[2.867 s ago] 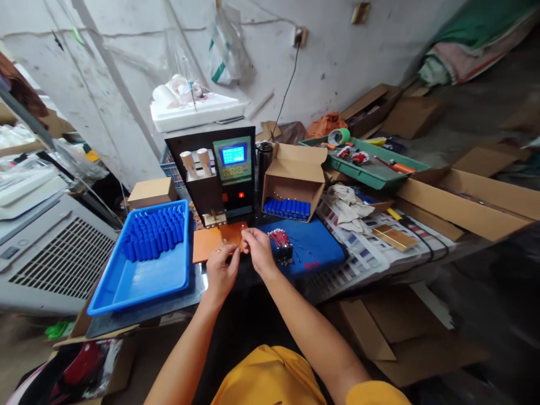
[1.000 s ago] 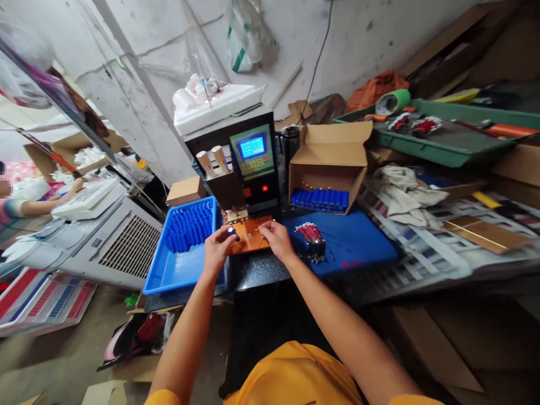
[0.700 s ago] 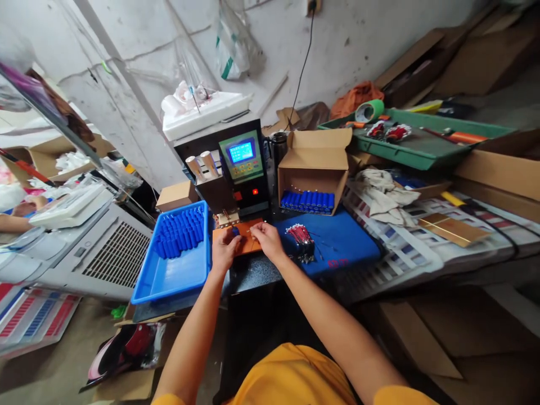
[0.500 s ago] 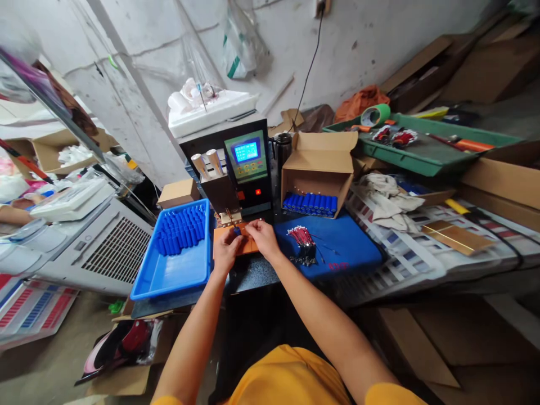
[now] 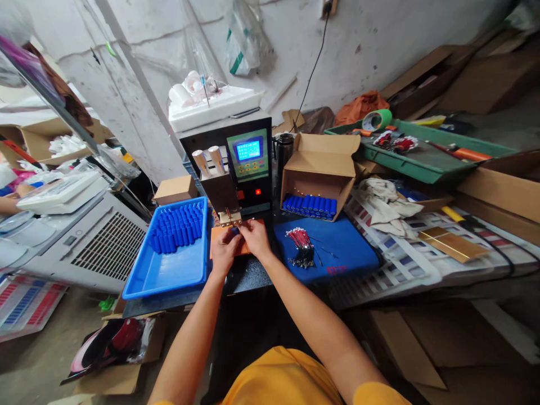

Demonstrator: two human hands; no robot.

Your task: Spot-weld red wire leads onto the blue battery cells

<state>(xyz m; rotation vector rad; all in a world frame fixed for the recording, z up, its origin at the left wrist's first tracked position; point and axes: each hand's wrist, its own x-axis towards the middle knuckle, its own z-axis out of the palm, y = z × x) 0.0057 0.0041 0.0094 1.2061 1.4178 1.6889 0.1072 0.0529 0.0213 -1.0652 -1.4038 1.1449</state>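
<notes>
My left hand (image 5: 225, 251) is closed on a blue cylindrical battery cell (image 5: 235, 230), mostly covered by the fingers. It is at the orange block (image 5: 216, 236) under the electrodes (image 5: 230, 218) of a spot welder (image 5: 248, 194). Pressed in from the right, my right hand (image 5: 255, 238) pinches what looks like a thin wire lead beside the cell; the fingers hide most of it. The fingertips of both hands nearly meet below the electrodes. Right of them, a bundle of red and black wire leads (image 5: 301, 244) with white ends lies on a blue mat (image 5: 350, 253).
A blue tray (image 5: 169, 273) with rows of blue cells stands at left. Behind the mat, an open cardboard box (image 5: 323, 163) holds more cells. A dark flask (image 5: 283, 153) stands beside the welder. Farther right is a green tray (image 5: 434, 166) with tape and tools.
My right hand has moved left and slightly up, closer to my left hand and the electrodes. The cell has gone farther under the electrodes. The view has shifted slightly.
</notes>
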